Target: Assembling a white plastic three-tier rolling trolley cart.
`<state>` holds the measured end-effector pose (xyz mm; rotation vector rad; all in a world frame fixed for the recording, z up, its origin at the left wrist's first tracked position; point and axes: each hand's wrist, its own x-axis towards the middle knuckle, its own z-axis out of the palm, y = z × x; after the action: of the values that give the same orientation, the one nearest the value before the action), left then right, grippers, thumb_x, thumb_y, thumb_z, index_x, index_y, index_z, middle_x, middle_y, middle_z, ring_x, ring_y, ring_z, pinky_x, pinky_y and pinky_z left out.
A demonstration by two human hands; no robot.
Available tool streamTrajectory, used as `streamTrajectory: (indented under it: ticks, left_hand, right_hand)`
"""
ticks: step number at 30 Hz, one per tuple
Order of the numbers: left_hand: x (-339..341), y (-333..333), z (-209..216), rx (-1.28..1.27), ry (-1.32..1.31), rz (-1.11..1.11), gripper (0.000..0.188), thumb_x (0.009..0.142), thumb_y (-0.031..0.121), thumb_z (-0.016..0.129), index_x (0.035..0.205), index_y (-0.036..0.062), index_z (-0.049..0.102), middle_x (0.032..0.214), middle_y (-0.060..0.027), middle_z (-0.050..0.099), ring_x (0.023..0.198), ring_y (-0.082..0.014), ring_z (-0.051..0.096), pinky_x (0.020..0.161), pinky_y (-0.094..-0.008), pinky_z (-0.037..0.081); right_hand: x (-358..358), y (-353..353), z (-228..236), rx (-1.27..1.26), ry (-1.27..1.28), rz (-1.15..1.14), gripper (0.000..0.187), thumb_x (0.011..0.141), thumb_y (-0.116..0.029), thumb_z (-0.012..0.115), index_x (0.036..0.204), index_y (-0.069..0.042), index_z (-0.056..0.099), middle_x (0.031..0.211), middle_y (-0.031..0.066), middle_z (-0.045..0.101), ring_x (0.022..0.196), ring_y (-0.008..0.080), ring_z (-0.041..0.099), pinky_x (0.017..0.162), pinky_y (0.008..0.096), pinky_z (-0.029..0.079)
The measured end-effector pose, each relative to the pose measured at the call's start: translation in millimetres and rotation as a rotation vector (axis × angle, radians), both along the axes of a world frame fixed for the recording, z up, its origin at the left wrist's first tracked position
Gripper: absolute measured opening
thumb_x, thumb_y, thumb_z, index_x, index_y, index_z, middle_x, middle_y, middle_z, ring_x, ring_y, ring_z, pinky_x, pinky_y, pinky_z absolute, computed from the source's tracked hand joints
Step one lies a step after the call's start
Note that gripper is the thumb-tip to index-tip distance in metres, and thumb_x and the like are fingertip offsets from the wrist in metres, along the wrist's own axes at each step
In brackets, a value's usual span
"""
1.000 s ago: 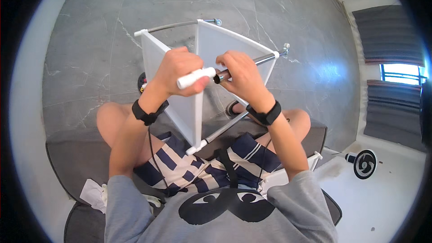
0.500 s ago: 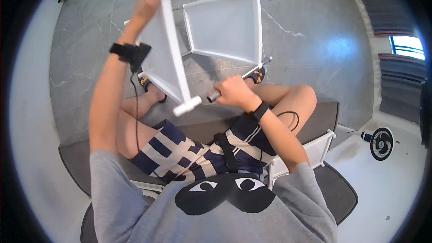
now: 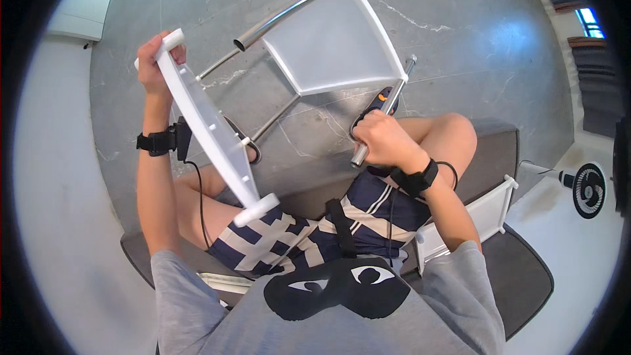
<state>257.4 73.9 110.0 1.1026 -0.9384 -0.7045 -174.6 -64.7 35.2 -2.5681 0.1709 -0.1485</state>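
My left hand [image 3: 154, 69] is closed round the far corner sleeve of a white plastic shelf panel [image 3: 209, 138]. The panel stands on edge, slanting from that hand to a near corner sleeve above my left thigh. My right hand [image 3: 386, 138] is wrapped round a chrome tube [image 3: 394, 97] of a partly built rack. Another white shelf [image 3: 335, 36] with a pale grey middle is fixed between this tube and a second chrome tube [image 3: 289, 13], whose open end points toward the held panel. Thinner metal rods [image 3: 276, 118] run from the rack toward the panel; their far ends are partly hidden.
I sit on a grey cushioned seat [image 3: 490, 151] over a grey tiled floor [image 3: 453, 59]. Another white panel [image 3: 467, 220] leans at my right, and white parts [image 3: 227, 283] lie by my left hip. A small black fan [image 3: 588, 190] is at the far right.
My left hand has swung the held panel left and toward me, away from the chrome tube ends. The rack has tilted, its upper tube now slanting; my right hand has shifted right with its tube.
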Motion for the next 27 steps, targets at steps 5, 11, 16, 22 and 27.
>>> streamTrajectory:
  ticks: [5,11,16,22,27]
  left_hand:
    - [-7,-3,-12,0.077,-0.025,0.130,0.040,0.091,0.037,0.044,0.074,0.0022,0.050,0.063,-0.0056,0.043,0.059,-0.0169,0.044,0.055,-0.0298,0.035]
    - [32,16,-52,0.169,0.132,0.365,0.039,0.090,0.039,0.044,0.069,0.0069,0.046,0.061,-0.0056,0.044,0.057,-0.0185,0.045,0.057,-0.0313,0.038]
    - [33,4,-82,0.306,0.173,0.741,0.038,0.092,0.038,0.044,0.084,0.0043,0.058,0.074,-0.0065,0.057,0.074,-0.0195,0.055,0.072,-0.0332,0.042]
    - [23,-10,-72,0.301,0.226,0.798,0.041,0.093,0.039,0.045,0.109,0.0025,0.057,0.100,-0.0088,0.062,0.096,-0.0199,0.060,0.088,-0.0337,0.044]
    - [-14,-46,12,0.527,0.023,0.603,0.042,0.093,0.040,0.055,0.115,0.0044,0.058,0.106,-0.0049,0.063,0.101,-0.0150,0.058,0.092,-0.0308,0.043]
  right_hand:
    - [12,-33,23,-0.006,-0.048,-0.069,0.014,0.066,-0.009,0.065,0.070,-0.005,0.053,0.071,0.0108,0.053,0.078,0.0301,0.054,0.078,0.0392,0.043]
    - [56,-70,23,-0.055,-0.268,-0.152,0.015,0.066,-0.008,0.064,0.079,-0.004,0.059,0.082,0.0103,0.056,0.090,0.0301,0.055,0.084,0.0396,0.045]
    - [108,-89,6,-0.144,-0.530,-0.255,0.024,0.070,-0.007,0.065,0.094,-0.007,0.064,0.091,0.0082,0.058,0.097,0.0301,0.056,0.088,0.0400,0.046]
    - [87,-75,31,-0.152,-0.337,-0.622,0.064,0.072,-0.013,0.069,0.131,-0.002,0.046,0.117,0.0250,0.055,0.111,0.0327,0.058,0.092,0.0407,0.048]
    - [34,40,39,0.079,0.437,-0.500,0.081,0.071,-0.033,0.076,0.131,0.008,0.041,0.118,0.0215,0.057,0.106,0.0386,0.058,0.087,0.0461,0.049]
